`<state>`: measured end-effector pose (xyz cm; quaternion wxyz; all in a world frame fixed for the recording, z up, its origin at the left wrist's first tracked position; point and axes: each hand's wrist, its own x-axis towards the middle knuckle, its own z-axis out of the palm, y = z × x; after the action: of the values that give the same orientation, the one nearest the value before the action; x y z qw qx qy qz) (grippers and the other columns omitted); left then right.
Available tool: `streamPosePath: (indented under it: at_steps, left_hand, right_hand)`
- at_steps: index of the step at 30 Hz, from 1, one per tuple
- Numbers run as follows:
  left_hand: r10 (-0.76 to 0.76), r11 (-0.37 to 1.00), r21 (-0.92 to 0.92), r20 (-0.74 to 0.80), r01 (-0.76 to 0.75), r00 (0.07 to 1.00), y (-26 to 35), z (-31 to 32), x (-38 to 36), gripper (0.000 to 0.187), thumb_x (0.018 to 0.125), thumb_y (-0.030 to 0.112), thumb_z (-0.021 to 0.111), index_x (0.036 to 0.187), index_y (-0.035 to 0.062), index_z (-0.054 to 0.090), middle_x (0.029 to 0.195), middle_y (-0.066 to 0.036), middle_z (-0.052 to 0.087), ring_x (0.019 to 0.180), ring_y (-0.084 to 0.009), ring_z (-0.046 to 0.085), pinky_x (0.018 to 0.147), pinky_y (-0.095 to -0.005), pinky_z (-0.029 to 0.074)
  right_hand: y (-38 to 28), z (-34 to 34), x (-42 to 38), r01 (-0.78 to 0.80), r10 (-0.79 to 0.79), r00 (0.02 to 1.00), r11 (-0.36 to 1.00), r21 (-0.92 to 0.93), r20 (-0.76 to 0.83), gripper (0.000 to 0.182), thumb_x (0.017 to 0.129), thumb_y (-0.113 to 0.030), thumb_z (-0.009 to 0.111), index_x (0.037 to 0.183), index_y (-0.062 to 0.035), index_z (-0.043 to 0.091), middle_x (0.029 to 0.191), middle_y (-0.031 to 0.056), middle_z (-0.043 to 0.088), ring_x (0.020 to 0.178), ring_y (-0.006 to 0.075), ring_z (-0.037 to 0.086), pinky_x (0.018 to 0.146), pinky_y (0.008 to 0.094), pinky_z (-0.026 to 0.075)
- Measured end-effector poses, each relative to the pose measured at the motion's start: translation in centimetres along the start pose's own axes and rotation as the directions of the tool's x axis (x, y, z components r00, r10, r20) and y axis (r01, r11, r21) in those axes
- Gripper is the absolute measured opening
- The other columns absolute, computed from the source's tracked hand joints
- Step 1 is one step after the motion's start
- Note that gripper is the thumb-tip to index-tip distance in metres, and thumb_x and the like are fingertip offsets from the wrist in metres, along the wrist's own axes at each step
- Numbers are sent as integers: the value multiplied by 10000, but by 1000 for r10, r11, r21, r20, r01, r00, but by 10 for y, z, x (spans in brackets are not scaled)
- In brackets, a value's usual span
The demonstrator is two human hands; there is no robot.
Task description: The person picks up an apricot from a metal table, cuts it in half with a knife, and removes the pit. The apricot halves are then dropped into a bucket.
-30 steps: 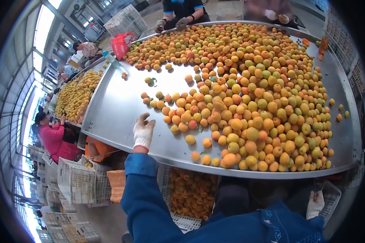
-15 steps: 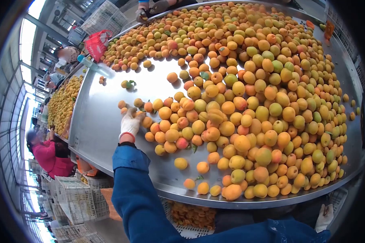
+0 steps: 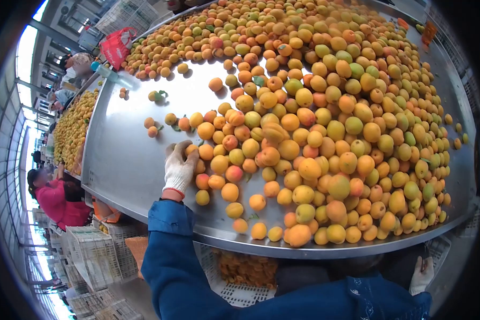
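Observation:
My left hand [image 3: 179, 169], in a white knit glove, is at the left edge of the apricots on the metal table. Its fingers curl around an apricot [image 3: 191, 151], and more apricots [image 3: 216, 182] lie right beside it. Down at the lower right, below the table rim, my right hand [image 3: 421, 274] also wears a white glove. Its fingers are closed by a small dark thing that I cannot make out. A large heap of yellow, orange and greenish apricots [image 3: 325, 128] covers the middle and right of the table.
The metal table [image 3: 125, 176] has a raised rim. Under its near edge stands a white crate [image 3: 245, 293] of orange fruit pieces. A bottle [image 3: 104, 71] and red bag [image 3: 116, 48] lie at the far left. Stacked crates [image 3: 93, 256] and a person in pink [image 3: 64, 202] are left.
My left hand has drawn back toward me and right, and nearby apricots have shifted with it. Two small apricots now lie apart beyond it. The whole view has shifted slightly.

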<state>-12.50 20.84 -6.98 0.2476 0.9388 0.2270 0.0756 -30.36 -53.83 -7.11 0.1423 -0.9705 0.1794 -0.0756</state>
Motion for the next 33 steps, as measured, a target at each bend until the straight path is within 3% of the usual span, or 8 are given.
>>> streamPosePath:
  at_steps: [9, 15, 18, 23, 25, 27, 30, 33]
  left_hand:
    - [-74, 969, -236, -12, 69, 997, 73, 42, -47, 506, 837, 270, 703, 1282, 92, 543, 1184, -185, 572, 1086, -300, 595, 957, -370, 467]
    - [-119, 566, -811, 95, 146, 988, 120, 65, -50, 466, 851, 192, 702, 1269, 80, 531, 1157, -129, 606, 1055, -213, 595, 916, -328, 480]
    - [-56, 654, -756, -84, -27, 995, 132, 77, -49, 457, 836, 139, 707, 1254, 67, 535, 1134, -104, 604, 1033, -191, 592, 895, -313, 492]
    - [218, 516, -846, -18, -130, 976, 209, 75, -63, 479, 834, 153, 710, 1266, 65, 523, 1161, -103, 601, 1003, -192, 608, 845, -303, 521]
    - [320, 891, -387, 169, -236, 932, 255, 67, -78, 540, 752, 189, 734, 1254, 124, 548, 1309, -205, 475, 1075, -343, 587, 966, -413, 465]
    - [481, 877, -91, 139, -472, 866, 282, 76, -82, 651, 706, 253, 779, 1299, 162, 526, 1359, -226, 441, 1193, -362, 522, 991, -372, 455]
    - [580, 713, -523, 65, -468, 812, 301, 91, -87, 640, 716, 245, 773, 1303, 180, 527, 1412, -234, 382, 1263, -362, 465, 1029, -380, 426]
    - [661, 645, -471, -54, -602, 749, 287, 70, -64, 631, 716, 225, 780, 1294, 173, 531, 1418, -213, 394, 1280, -350, 458, 1031, -386, 426]
  right_hand:
    - [-4, -6, -2, 8, -6, 998, 1000, -23, 69, 280, 916, -151, 649, 780, -9, 449, 637, 52, 387, 595, 126, 358, 549, 289, 357]
    - [0, -1, -5, 72, -72, 997, 997, -5, -19, 301, 880, -149, 678, 754, -21, 436, 623, 77, 359, 565, 166, 347, 533, 310, 352]
    - [-9, -1, -3, 73, -72, 996, 997, 30, -45, 296, 857, -139, 693, 738, -26, 447, 604, 96, 382, 533, 206, 377, 528, 327, 374]
    - [-14, -4, -2, 96, -95, 993, 995, 8, -67, 288, 851, -141, 697, 736, -26, 459, 591, 122, 401, 509, 252, 403, 529, 351, 393]
    - [-18, -7, -4, 115, -117, 989, 993, -30, -89, 290, 849, -138, 698, 732, -26, 458, 589, 125, 400, 502, 256, 410, 518, 354, 382]
    - [-20, -10, -4, 99, -102, 992, 994, -42, -78, 294, 858, -164, 690, 745, -24, 457, 606, 128, 409, 517, 270, 400, 526, 358, 375]
    - [-20, -11, -6, 80, -81, 996, 995, -55, -30, 294, 868, -175, 679, 759, -22, 453, 624, 127, 410, 534, 264, 384, 533, 355, 364]
    - [-13, -7, -4, 82, -83, 996, 996, -30, -20, 284, 869, -147, 679, 758, -22, 450, 623, 116, 389, 542, 224, 366, 528, 339, 354]
